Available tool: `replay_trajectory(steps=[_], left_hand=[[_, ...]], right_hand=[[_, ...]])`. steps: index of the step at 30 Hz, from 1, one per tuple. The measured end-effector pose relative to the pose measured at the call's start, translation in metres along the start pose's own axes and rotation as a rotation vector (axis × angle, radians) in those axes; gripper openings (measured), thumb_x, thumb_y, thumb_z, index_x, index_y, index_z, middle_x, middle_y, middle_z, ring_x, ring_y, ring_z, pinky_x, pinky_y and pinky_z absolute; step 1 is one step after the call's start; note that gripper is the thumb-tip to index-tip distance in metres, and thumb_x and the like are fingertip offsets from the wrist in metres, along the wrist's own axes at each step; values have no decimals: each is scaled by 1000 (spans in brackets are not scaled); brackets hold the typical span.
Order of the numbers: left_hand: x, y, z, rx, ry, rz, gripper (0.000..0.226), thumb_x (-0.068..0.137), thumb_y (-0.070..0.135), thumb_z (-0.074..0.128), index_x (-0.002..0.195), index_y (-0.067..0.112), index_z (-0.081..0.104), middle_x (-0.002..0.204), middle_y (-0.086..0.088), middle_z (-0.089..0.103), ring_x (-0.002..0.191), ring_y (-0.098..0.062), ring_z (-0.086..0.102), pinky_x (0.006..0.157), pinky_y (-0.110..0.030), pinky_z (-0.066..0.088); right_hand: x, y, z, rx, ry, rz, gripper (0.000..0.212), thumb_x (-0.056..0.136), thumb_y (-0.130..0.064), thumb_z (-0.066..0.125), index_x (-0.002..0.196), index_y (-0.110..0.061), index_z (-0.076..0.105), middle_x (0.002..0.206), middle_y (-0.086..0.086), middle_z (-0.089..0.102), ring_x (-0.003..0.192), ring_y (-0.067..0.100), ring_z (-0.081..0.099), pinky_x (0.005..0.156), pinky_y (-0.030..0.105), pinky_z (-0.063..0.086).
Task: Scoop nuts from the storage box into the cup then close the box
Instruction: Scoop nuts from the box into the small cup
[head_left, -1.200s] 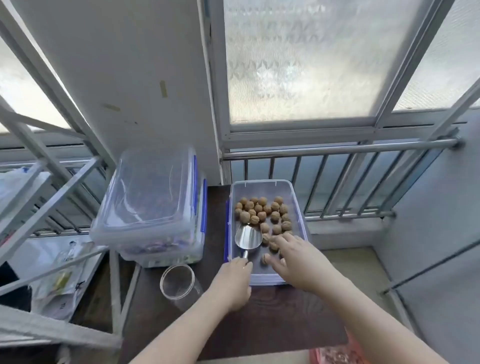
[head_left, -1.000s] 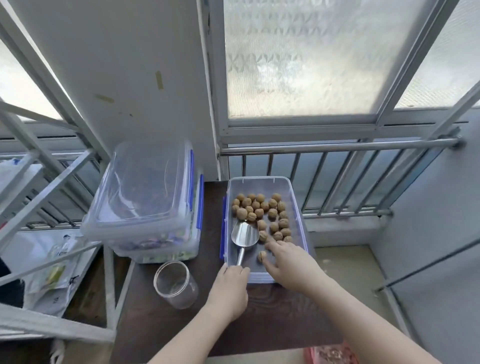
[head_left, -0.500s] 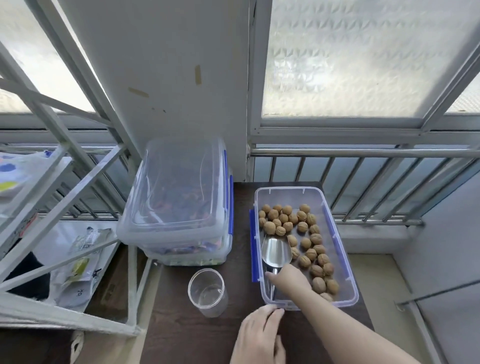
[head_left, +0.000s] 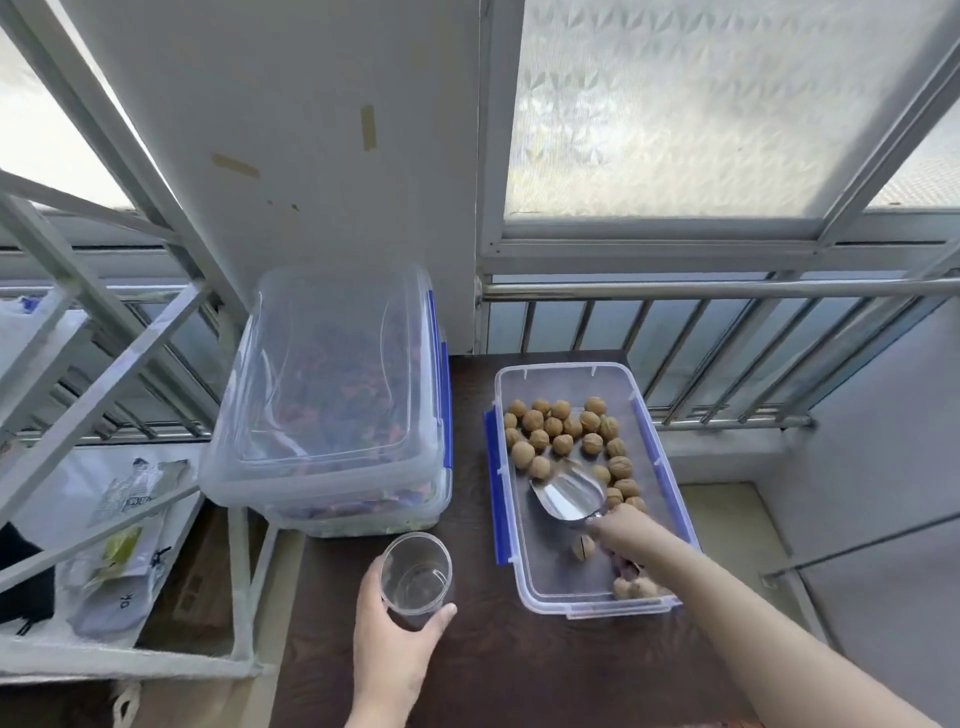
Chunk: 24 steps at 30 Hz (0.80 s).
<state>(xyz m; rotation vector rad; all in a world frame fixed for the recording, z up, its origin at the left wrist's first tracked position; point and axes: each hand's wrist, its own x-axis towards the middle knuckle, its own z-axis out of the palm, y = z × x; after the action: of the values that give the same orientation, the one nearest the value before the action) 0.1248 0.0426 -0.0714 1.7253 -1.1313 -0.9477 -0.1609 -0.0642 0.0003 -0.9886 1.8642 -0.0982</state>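
An open clear storage box (head_left: 670, 478) with blue clips sits on the dark table (head_left: 519, 670). Several walnuts (head_left: 563, 431) lie in its far half, a few more at its near right corner. A metal scoop (head_left: 569, 496) rests empty inside the box, bowl pointing left and away. My right hand (head_left: 626, 538) is closed around the scoop's handle. An empty clear plastic cup (head_left: 415, 571) stands upright left of the box. My left hand (head_left: 395, 649) wraps the cup's near side.
Two stacked clear lidded bins (head_left: 332, 395) fill the table's far left corner, close behind the cup. A metal railing (head_left: 727, 353) and frosted window stand behind the box. White shelf rails (head_left: 104, 374) with bags below are at the left.
My right hand took the scoop's handle and swung the bowl to the right. My left hand moved left from the box's front edge and closed around the cup. The view tilted down.
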Motion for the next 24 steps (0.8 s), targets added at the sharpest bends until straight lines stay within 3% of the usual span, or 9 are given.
replay_trajectory(steps=[1, 3, 5, 9, 14, 17, 20, 22, 24], left_hand=[[2, 2, 4, -9, 11, 4, 96, 52, 16, 99, 123, 52, 45, 132, 18, 56, 119, 13, 50, 101, -5, 34], [4, 3, 10, -10, -8, 4, 93, 53, 14, 98, 120, 54, 46, 125, 25, 60, 117, 12, 52, 97, -4, 36], [3, 4, 14, -13, -44, 12, 92, 54, 15, 98, 121, 53, 48, 124, 33, 57, 118, 11, 52, 100, -12, 39], [6, 1, 16, -21, -71, -15, 96, 54, 21, 98, 135, 38, 49, 132, 22, 57, 125, 4, 51, 108, -32, 43], [6, 6, 19, -6, -84, -5, 95, 54, 21, 98, 133, 40, 47, 133, 23, 56, 125, 6, 50, 107, -25, 38], [7, 6, 20, -4, -87, -20, 96, 53, 21, 98, 135, 36, 49, 132, 22, 56, 123, 9, 50, 107, -30, 42], [8, 3, 21, 2, -86, -28, 98, 50, 24, 98, 135, 36, 49, 130, 23, 58, 120, 13, 50, 106, -34, 44], [9, 1, 21, -7, -86, -28, 99, 48, 27, 98, 134, 36, 50, 130, 27, 57, 120, 14, 51, 104, -33, 46], [10, -1, 21, -16, -91, -18, 100, 45, 37, 95, 134, 35, 51, 130, 29, 56, 120, 12, 53, 104, -34, 46]], right_hand=[[-10, -1, -16, -25, -11, -1, 25, 88, -27, 56, 71, -12, 45, 53, 5, 38, 33, 15, 30, 36, 17, 24], [-24, 4, -47, -147, -34, -18, 23, 90, -21, 51, 71, -9, 49, 53, 8, 41, 30, 16, 32, 34, 17, 28], [-39, 12, -70, -274, -59, 20, 22, 91, -18, 47, 79, -4, 58, 52, 9, 44, 29, 17, 34, 34, 19, 32], [-59, 23, -85, -465, -158, 174, 21, 86, -18, 47, 72, -9, 60, 51, 7, 43, 31, 18, 32, 36, 20, 35], [-49, 12, -66, -582, -149, 135, 28, 96, -17, 44, 69, -15, 52, 60, 2, 47, 43, 12, 43, 37, 20, 39], [-37, 5, -47, -523, -79, 98, 21, 98, -11, 44, 94, -9, 65, 75, 4, 61, 63, 18, 60, 47, 17, 47], [-15, 8, -35, -513, -53, 23, 28, 99, -5, 38, 116, 3, 59, 85, 14, 65, 94, 34, 68, 68, 33, 51], [6, 8, -29, -356, 1, 3, 33, 101, -18, 38, 117, 2, 60, 87, 12, 62, 87, 31, 65, 70, 36, 49], [30, 4, -23, -219, 65, -17, 29, 99, -27, 43, 100, -6, 62, 90, 12, 62, 80, 30, 60, 65, 31, 47]])
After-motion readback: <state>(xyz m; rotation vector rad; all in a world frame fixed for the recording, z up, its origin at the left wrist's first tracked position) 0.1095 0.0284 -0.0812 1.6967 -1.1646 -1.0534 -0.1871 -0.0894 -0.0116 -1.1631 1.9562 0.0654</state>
